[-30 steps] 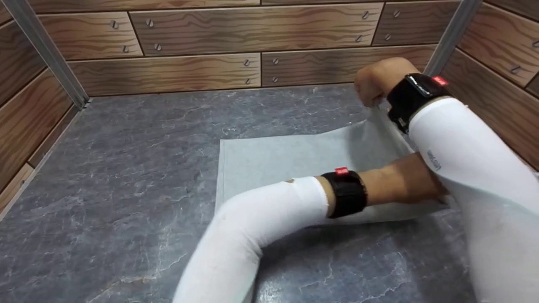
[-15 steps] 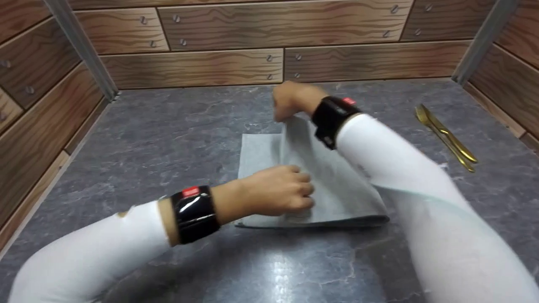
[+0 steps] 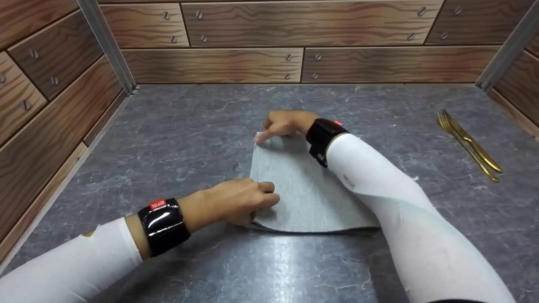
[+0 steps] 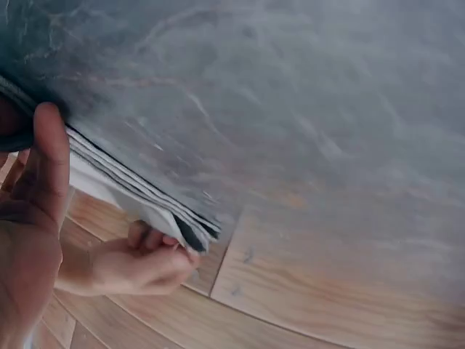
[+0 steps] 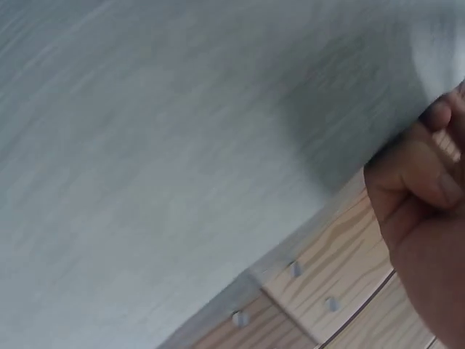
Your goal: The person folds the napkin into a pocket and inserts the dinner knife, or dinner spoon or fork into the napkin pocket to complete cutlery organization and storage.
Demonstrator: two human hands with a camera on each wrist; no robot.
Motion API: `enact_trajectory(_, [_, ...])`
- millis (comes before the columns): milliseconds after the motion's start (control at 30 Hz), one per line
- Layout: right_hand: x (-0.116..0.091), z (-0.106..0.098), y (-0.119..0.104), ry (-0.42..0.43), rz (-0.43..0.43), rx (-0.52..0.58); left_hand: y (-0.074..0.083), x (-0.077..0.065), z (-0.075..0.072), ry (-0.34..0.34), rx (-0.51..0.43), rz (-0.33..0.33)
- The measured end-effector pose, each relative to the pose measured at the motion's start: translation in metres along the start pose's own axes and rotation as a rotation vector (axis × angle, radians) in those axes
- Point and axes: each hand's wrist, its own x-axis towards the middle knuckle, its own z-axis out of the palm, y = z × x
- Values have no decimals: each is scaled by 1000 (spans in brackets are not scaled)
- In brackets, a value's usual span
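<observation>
A grey cloth [image 3: 311, 198] lies folded on the table, its left edge running between my two hands. At its near left corner, my left hand [image 3: 242, 198] pinches the edge, two fingers over the top. The left wrist view shows that thumb [image 4: 52, 163] across the stacked layers of the cloth [image 4: 123, 190]. My right hand [image 3: 286, 124] holds the far left corner, index finger along the edge. Curled fingers [image 5: 410, 174] meet the cloth's border in the right wrist view, where the cloth [image 5: 145, 182] fills much of the picture.
A gold fork [image 3: 446, 124] and a gold knife [image 3: 476, 145] lie side by side at the right of the grey marbled table [image 3: 185, 139]. Wood-patterned walls [image 3: 244, 65] stand at the back and both sides.
Both hands have moved left from the cloth's right side, the right hand carrying an edge over and down. The cloth is now folded narrower. The view has turned right, bringing fork and knife in.
</observation>
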Motion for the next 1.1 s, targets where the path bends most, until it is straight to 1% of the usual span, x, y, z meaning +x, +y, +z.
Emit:
enact_trajectory(67, [-10,-3,9,-48,-38,-3,5,8,0,-4,-11,5])
enact_trajectory(133, [-18,-6,20,-87,-62,-18,12,19,-1,-29,1,22])
enact_trajectory(200, [-25,-9,29,-128,-39,-25,19,31,-2,-65,27,56])
enact_trajectory(267, [-31,-10,36,-152,-3,-20,25,41,-3,-104,48,89])
enact_trajectory(333, [-34,-10,39,-145,21,-6,29,47,-6,-154,71,107])
enact_trajectory(367, [-35,-9,39,-130,16,6,30,49,-8,-179,76,111])
enact_trajectory(400, [-36,-8,38,-108,1,13,31,50,-10,-202,75,111])
enact_trajectory(500, [-39,-4,33,-30,-81,3,31,48,-16,-264,51,99])
enact_trajectory(567, [-38,-1,31,17,-125,-11,29,45,-19,-267,19,104])
enact_trajectory(667, [-36,5,30,56,-144,-41,26,42,-18,-242,-22,127])
enact_trajectory(800, [-35,11,30,51,-131,-49,25,41,-14,-197,-46,149])
enact_trajectory(867, [-36,12,32,43,-120,-42,25,42,-13,-190,-55,148])
enact_trajectory(933, [-38,12,35,49,-121,-29,26,45,-14,-192,-51,145])
enact_trajectory(1100, [-42,8,44,101,-145,-30,29,50,-17,-209,-13,126])
